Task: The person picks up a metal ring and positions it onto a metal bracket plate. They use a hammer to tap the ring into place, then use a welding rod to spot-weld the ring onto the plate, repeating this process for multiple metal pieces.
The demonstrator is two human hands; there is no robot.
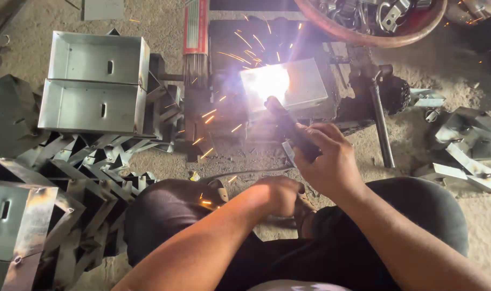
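Observation:
My right hand grips a dark welding electrode holder that points up and left at a small sheet-metal box. A white arc glare burns on the box's left side and throws orange sparks across the dark work surface. My left hand is closed into a fist low between my knees, just below the right hand; what it holds is hidden. My legs in dark trousers fill the bottom of the view.
Two finished metal boxes sit at the upper left, with a heap of folded metal pieces below them. A packet of welding rods lies beside the work surface. A red bowl of metal parts is at top, more metal pieces at right.

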